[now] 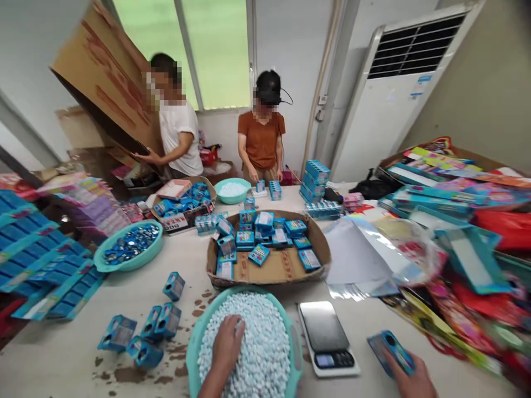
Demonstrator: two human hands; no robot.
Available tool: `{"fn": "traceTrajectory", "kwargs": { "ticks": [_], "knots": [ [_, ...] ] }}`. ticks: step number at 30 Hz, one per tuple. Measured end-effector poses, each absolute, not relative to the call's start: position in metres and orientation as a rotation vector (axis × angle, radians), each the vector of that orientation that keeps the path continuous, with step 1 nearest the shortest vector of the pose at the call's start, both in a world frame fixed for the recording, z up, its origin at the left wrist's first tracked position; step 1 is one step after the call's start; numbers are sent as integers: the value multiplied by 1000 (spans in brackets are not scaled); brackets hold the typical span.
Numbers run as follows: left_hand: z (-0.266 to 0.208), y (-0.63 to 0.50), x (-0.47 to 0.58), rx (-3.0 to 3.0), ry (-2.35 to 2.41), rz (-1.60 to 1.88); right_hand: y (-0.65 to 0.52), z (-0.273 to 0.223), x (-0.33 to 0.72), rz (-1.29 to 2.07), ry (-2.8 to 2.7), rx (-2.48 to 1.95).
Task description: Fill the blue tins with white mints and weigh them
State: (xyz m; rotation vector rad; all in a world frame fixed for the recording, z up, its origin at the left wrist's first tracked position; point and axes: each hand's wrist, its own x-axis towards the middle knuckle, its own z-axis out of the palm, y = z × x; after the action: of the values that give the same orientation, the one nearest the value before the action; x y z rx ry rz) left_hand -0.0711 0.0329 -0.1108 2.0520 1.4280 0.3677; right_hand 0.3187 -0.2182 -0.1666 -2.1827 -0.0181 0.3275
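Note:
My left hand (227, 338) lies palm down on small pale blue and white pellets (261, 337), which look like candies, with its thumb a little apart from the fingers. They fill a turquoise plastic basin (295, 354) in front of me. At the right, my right hand (409, 373) grips a small blue box (392, 352) with a round hole in its end. Between the basin and that box sits a digital kitchen scale (329, 334) with a bare metal plate. Several similar blue boxes (118, 333) stand on the table left of the basin.
An open carton (265, 273) of blue boxes stands behind the basin. Left of it is a bowl (155, 249) of shiny blue packets. Stacked display trays (45, 260) and heaped packaging (468, 249) flank the table. Across it, one person (263, 138) handles boxes; another (178, 138) holds a large carton.

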Motion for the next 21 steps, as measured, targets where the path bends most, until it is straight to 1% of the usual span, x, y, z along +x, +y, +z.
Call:
{"fn": "traceTrajectory", "kwargs": {
  "ticks": [4,6,8,11,12,13,15,18,19,21],
  "knots": [
    [-112,30,-77,2107,1446,438,-226,-175,322,357,-167,-2208],
    [-111,26,-79,2168,1475,516,-222,-173,320,314,-240,-2256],
    [-109,19,-83,2249,1472,632,-222,-167,315,108,-341,-2334],
    [-106,5,-97,2349,1479,816,-227,-151,302,-342,-596,-2341],
    [-105,-1,-105,2362,1517,855,-227,-146,297,-424,-717,-2299],
    [-104,-7,-113,2362,1574,883,-226,-140,292,-438,-849,-2244],
    [-103,-20,-129,2308,1766,918,-213,-131,282,-280,-1062,-2128],
    [-107,-33,-150,2004,2178,898,-169,-126,269,249,-1076,-1957],
    [-110,-34,-156,1818,2294,839,-150,-127,264,419,-1015,-1910],
    [-118,-29,-163,1431,2353,649,-109,-133,257,564,-964,-1848]
  ]
}}
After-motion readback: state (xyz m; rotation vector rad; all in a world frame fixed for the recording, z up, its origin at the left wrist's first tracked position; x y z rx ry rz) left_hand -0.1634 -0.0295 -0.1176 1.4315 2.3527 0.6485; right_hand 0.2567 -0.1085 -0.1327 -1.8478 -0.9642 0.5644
